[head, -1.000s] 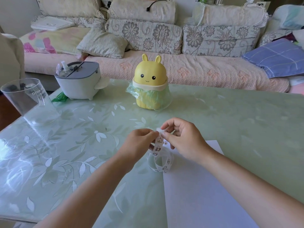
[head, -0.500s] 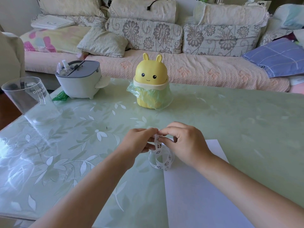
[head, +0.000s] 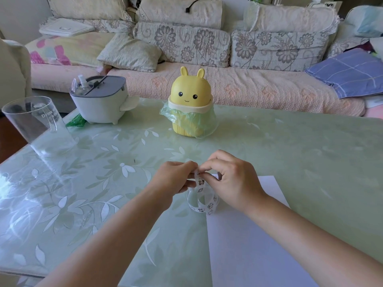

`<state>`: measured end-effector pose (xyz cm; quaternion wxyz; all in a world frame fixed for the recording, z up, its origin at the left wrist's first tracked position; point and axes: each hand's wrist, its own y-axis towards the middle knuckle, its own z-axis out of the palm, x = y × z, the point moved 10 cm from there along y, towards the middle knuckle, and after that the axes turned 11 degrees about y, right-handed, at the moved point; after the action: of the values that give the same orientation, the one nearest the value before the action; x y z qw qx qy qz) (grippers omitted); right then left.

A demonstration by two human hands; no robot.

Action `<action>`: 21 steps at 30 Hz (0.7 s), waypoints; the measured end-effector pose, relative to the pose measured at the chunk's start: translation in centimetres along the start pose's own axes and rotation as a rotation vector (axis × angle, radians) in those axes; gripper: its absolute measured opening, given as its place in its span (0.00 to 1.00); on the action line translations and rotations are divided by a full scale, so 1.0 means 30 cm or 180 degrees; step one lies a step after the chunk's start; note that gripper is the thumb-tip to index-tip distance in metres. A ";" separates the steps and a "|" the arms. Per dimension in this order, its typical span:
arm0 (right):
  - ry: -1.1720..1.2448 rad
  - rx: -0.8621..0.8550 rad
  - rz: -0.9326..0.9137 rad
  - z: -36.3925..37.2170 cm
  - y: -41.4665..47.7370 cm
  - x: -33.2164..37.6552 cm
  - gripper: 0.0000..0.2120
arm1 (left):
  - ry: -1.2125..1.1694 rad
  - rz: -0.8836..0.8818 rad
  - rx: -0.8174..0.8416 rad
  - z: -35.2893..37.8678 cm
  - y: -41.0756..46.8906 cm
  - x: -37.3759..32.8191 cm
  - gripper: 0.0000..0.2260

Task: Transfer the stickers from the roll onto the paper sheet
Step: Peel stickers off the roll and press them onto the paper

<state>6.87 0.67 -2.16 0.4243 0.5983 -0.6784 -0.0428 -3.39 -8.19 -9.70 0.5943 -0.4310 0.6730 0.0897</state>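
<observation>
Two hands closer together than a second ago: left hand (head: 176,177) and right hand (head: 232,183) both pinch top of sticker roll (head: 204,201), loops hanging at left edge of paper sheet (head: 259,235) on tabletop (head: 103,183). Likely peeling first sticker; visible sheet bare.

The sticker roll (head: 202,200) is a thin white strip with small black cartoon pictures on it. It curls in a loose loop, and its top end stands up. The loop sits at the far left corner of the paper sheet (head: 259,245), which is white and lies flat.
</observation>
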 end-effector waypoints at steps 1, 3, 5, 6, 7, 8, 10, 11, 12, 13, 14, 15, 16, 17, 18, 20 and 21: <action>0.0132 0.0015 0.0091 0.000 0.000 -0.007 0.04 | 0.0035 0.0019 -0.0041 -0.002 0.001 -0.002 0.08; 0.0628 0.0014 0.0452 -0.004 0.001 -0.040 0.06 | 0.0184 0.0080 -0.0179 -0.015 0.010 -0.006 0.10; 0.1148 -0.0101 0.1006 -0.026 0.001 -0.102 0.08 | 0.0772 0.0232 -0.0515 -0.054 0.031 -0.017 0.12; 0.1315 -0.0166 0.1305 -0.040 -0.005 -0.143 0.08 | 0.1202 0.0315 -0.0716 -0.077 0.042 -0.023 0.13; 0.1423 -0.0200 0.1591 -0.054 -0.014 -0.186 0.06 | 0.1625 0.0370 -0.0869 -0.091 0.051 -0.030 0.13; 0.1482 -0.0206 0.1834 -0.067 -0.026 -0.228 0.05 | 0.2007 0.0407 -0.0979 -0.096 0.056 -0.035 0.13; 0.1513 -0.0190 0.2198 -0.091 -0.055 -0.303 0.03 | 0.2565 0.0524 -0.1142 -0.091 0.062 -0.052 0.13; 0.1510 -0.0165 0.2336 -0.098 -0.071 -0.334 0.03 | 0.2748 0.0615 -0.1241 -0.085 0.062 -0.067 0.12; 0.1495 -0.0125 0.2453 -0.098 -0.085 -0.361 0.03 | 0.2859 0.0717 -0.1349 -0.078 0.059 -0.085 0.11; 0.1463 -0.0073 0.2548 -0.096 -0.099 -0.382 0.03 | 0.2880 0.0834 -0.1464 -0.072 0.053 -0.105 0.10; 0.1420 -0.0019 0.2611 -0.093 -0.108 -0.400 0.02 | 0.2826 0.0998 -0.1576 -0.065 0.045 -0.129 0.11; 0.1386 0.0024 0.2660 -0.088 -0.115 -0.415 0.02 | 0.2703 0.1237 -0.1664 -0.054 0.033 -0.158 0.11; 0.1374 0.0055 0.2717 -0.081 -0.121 -0.429 0.02 | 0.2558 0.1547 -0.1701 -0.035 0.017 -0.191 0.11; 0.1371 0.0081 0.2787 -0.075 -0.127 -0.444 0.03 | 0.2453 0.1877 -0.1626 -0.005 0.000 -0.222 0.09; 0.1355 0.0116 0.2864 -0.067 -0.133 -0.459 0.05 | 0.2423 0.2165 -0.1431 0.038 -0.010 -0.244 0.08; 0.1303 0.0186 0.3037 -0.055 -0.149 -0.483 0.10 | 0.2527 0.2458 -0.0805 0.139 -0.005 -0.241 0.08; 0.1284 0.0199 0.3091 -0.052 -0.154 -0.492 0.11 | 0.2645 0.2472 -0.0494 0.185 0.003 -0.221 0.09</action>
<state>10.31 12.61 -11.52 0.4993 0.2237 -0.7833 0.2951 0.05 -1.47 -5.46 0.1699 -0.1936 0.9505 0.1736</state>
